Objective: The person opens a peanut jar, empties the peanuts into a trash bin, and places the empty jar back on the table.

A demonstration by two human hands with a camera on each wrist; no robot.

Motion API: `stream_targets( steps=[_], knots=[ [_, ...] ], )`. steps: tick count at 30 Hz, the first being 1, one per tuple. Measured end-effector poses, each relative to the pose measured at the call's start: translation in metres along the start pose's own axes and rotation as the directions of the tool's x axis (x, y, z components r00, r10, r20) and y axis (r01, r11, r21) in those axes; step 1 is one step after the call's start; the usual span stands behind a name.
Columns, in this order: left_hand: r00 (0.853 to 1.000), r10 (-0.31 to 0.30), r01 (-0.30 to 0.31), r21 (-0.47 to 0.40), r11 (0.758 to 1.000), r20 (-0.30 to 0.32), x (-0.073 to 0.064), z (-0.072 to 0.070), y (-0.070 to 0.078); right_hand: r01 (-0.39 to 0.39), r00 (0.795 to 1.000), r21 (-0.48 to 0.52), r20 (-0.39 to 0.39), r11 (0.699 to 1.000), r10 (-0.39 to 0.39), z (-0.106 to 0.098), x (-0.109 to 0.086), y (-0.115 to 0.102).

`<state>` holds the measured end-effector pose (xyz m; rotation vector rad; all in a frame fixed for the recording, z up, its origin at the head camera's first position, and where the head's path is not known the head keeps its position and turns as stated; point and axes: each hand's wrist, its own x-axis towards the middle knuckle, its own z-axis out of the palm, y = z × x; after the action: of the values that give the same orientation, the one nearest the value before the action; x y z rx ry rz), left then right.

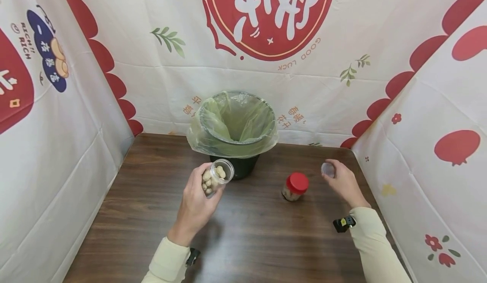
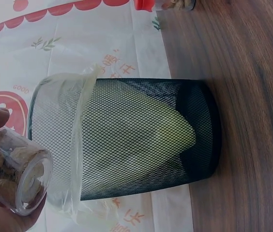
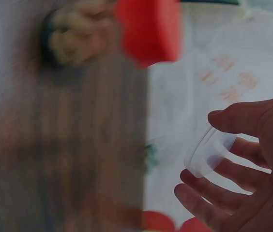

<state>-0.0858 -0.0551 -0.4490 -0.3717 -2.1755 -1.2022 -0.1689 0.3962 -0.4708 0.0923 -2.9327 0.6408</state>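
My left hand (image 1: 198, 200) grips an uncapped clear plastic jar (image 1: 210, 186) of peanuts in their shells, just in front of the bin. The jar's mouth faces up toward the head camera, and its ringed base shows in the left wrist view. Off to the right, my right hand (image 1: 345, 184) pinches a clear round lid (image 3: 208, 152) between thumb and fingers, above the table. Between the hands stands a second jar (image 1: 291, 195) with a red cap (image 1: 297, 182) and tan contents.
A black mesh bin (image 2: 136, 140), lined with a pale yellow-green bag (image 1: 198, 137), stands at the back of the dark wooden table (image 1: 266, 236). Printed white cloth (image 1: 133, 84) hangs behind the table and along both sides.
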Motion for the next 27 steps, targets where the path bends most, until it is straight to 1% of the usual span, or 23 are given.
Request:
stream_targets(
  steps=[3,7,13,15,19,23,27],
  knots=[
    [1.000,-0.007,0.007,0.000,1.000,-0.001,-0.001,0.000,0.000,-0.050,0.997,-0.017,0.057,0.999,0.051,0.011,-0.005,0.016],
    [1.000,-0.017,0.017,0.002,1.000,0.003,-0.001,-0.001,0.000,-0.097,0.987,-0.039,0.123,0.994,0.101,0.021,-0.010,0.034],
    [1.000,-0.020,0.020,0.006,1.000,0.002,-0.001,-0.001,-0.001,-0.090,0.976,-0.080,0.192,0.993,0.104,0.029,-0.016,0.050],
    [1.000,-0.022,0.022,0.007,1.000,-0.005,-0.001,-0.001,-0.001,-0.092,0.970,-0.094,0.215,0.991,0.111,0.031,-0.018,0.053],
    [0.999,-0.022,0.022,0.011,1.000,-0.024,-0.001,-0.002,-0.003,-0.118,0.963,-0.101,0.232,0.988,0.138,0.036,-0.020,0.056],
    [0.999,-0.019,0.019,0.011,1.000,-0.037,0.000,-0.003,-0.004,-0.151,0.955,-0.092,0.245,0.984,0.169,0.040,-0.022,0.056],
    [0.999,-0.014,0.014,0.013,1.000,-0.044,0.001,-0.004,-0.005,-0.161,0.948,-0.103,0.259,0.982,0.183,0.043,-0.022,0.054]
  ],
)
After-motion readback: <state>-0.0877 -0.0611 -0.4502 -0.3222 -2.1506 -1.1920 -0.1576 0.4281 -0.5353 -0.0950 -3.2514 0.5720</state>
